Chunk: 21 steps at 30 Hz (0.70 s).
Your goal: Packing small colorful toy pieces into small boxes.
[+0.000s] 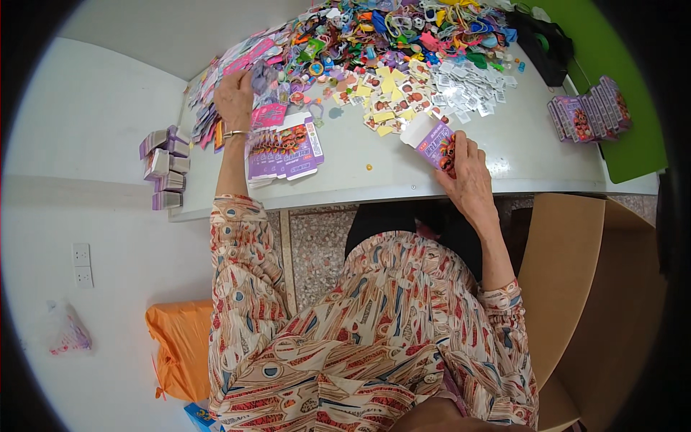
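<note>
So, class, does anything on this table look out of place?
One small yellow-orange piece lies alone near the front edge of the table, apart from the trinket pile at the back, so it looks strayed.

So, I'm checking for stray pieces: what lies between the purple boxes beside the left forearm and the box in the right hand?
In the head view, mostly bare white tabletop, with one small yellow piece.
</note>
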Each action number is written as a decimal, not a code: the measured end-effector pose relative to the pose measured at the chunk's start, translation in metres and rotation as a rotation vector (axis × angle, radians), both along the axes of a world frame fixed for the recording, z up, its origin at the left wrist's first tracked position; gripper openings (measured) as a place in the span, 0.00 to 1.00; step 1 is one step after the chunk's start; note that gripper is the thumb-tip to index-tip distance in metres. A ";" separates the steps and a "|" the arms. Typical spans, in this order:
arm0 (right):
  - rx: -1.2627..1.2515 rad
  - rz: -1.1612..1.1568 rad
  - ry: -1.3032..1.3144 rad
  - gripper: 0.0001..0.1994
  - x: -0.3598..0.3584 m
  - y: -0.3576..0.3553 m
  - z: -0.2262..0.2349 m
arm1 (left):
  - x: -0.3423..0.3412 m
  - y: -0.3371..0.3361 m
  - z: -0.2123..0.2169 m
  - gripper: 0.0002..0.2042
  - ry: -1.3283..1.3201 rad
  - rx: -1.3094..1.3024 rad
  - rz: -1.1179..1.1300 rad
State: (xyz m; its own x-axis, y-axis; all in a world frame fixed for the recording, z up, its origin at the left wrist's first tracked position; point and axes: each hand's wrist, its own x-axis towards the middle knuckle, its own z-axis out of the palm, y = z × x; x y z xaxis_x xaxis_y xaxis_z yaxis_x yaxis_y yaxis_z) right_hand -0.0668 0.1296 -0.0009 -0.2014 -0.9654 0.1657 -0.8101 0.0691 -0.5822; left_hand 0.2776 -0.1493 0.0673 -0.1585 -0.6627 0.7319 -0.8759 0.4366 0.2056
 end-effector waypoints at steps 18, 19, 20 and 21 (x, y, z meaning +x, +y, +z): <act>-0.007 -0.045 -0.029 0.36 -0.006 0.007 0.000 | -0.101 0.083 -0.046 0.10 0.308 0.823 -0.510; -0.014 -0.044 -0.018 0.36 -0.006 0.007 -0.001 | -0.093 0.079 -0.053 0.10 0.307 0.827 -0.511; -0.011 -0.043 -0.019 0.36 -0.005 0.007 -0.002 | -0.087 0.079 -0.054 0.12 0.147 0.694 -0.523; -0.033 -0.031 -0.008 0.37 -0.003 0.006 -0.004 | -0.082 0.079 -0.056 0.14 -0.010 0.559 -0.531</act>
State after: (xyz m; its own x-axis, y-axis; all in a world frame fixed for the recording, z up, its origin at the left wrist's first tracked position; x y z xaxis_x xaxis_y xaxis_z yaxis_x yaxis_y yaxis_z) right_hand -0.0702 0.1353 -0.0051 -0.2322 -0.9527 0.1960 -0.8033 0.0742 -0.5909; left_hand 0.1951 -0.0706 0.0109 -0.5637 -0.7666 0.3075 -0.5809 0.6326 0.5123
